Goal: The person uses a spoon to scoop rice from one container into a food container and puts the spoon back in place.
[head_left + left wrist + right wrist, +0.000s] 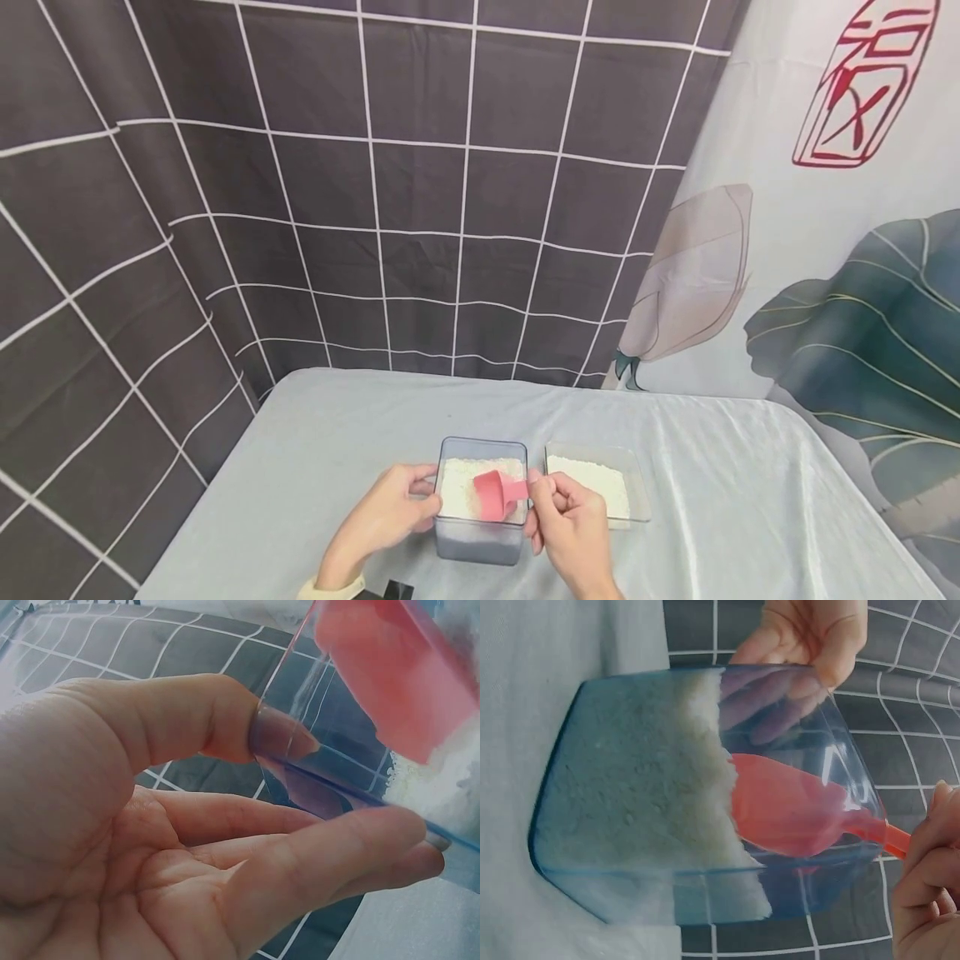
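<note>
A clear blue-tinted plastic container [481,542] stands on the table, partly filled with white grains that look like rice [645,765]. My left hand [397,507] holds it by the left side near the rim, thumb and fingers around a corner. My right hand [567,521] pinches the handle of a pink scoop [491,495] at the container's right rim. The scoop's bowl is tilted inside the container, against the rice, as the right wrist view shows through the wall. Whether grains lie in the bowl is hidden.
A second clear container [638,492] with white grains stands just right of the first, partly behind my right hand. A pale cloth [360,417] covers the table. Dark grid-patterned curtain [420,192] hangs behind, with a printed white curtain [765,333] at the right.
</note>
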A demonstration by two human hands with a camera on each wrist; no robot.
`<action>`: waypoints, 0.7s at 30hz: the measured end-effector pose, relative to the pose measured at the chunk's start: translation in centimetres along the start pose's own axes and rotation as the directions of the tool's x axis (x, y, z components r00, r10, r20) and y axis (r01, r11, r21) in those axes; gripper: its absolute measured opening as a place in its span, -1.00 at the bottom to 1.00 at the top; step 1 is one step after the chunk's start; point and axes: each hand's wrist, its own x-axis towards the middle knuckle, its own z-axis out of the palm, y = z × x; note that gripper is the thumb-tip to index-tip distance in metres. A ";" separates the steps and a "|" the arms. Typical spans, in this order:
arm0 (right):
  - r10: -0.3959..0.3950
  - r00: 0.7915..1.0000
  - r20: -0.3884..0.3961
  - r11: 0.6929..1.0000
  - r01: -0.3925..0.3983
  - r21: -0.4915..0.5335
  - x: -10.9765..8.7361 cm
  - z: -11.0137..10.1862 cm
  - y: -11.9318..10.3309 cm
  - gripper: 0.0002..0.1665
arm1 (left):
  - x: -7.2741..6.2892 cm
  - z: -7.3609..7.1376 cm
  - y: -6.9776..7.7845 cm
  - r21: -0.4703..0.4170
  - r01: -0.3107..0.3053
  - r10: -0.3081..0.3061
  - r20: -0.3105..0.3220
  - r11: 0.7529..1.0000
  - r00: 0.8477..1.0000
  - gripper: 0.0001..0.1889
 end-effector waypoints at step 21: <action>0.356 0.914 0.193 0.837 -0.404 0.369 1.1 -0.5 1.6 -0.64 | 0.2 0.1 -0.3 -0.022 -0.004 0.004 -0.011 1.000 1.000 -0.40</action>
